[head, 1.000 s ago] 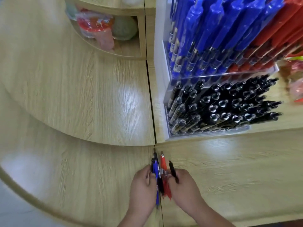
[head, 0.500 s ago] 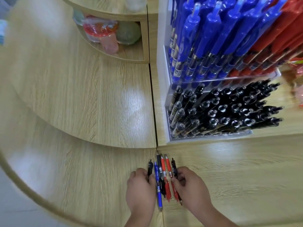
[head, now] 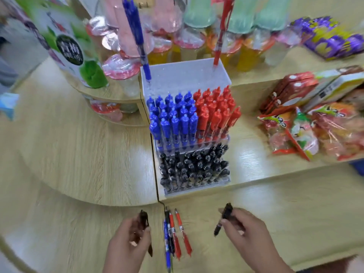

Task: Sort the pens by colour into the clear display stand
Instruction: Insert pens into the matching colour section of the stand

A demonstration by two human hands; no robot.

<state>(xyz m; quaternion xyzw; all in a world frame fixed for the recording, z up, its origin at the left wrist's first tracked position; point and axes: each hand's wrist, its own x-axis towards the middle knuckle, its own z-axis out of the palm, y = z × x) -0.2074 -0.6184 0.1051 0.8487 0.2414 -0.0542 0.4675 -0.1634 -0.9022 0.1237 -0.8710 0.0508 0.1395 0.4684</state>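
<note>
The clear display stand (head: 185, 75) stands on the raised counter, with blue pens (head: 173, 119) at its middle left, red pens (head: 214, 113) at its middle right and black pens (head: 194, 167) in the front tier. My left hand (head: 128, 247) grips a black pen (head: 143, 218). My right hand (head: 248, 237) pinches another black pen (head: 226, 212). Between my hands, on the lower counter, lie a blue pen (head: 167, 245), a black pen (head: 169, 229) and two red pens (head: 182, 231), side by side.
Sealed drink cups (head: 120, 69) and a green-and-white carton (head: 67, 42) stand behind and left of the stand. Snack packets (head: 315, 131) lie to the right. One blue pen (head: 137, 36) and one red pen (head: 222, 30) stick up from the stand's top tier.
My hands have moved apart, each lifting a black pen out of the bundle; the other pens now lie loose on the counter. The view has tilted up, showing the whole stand.
</note>
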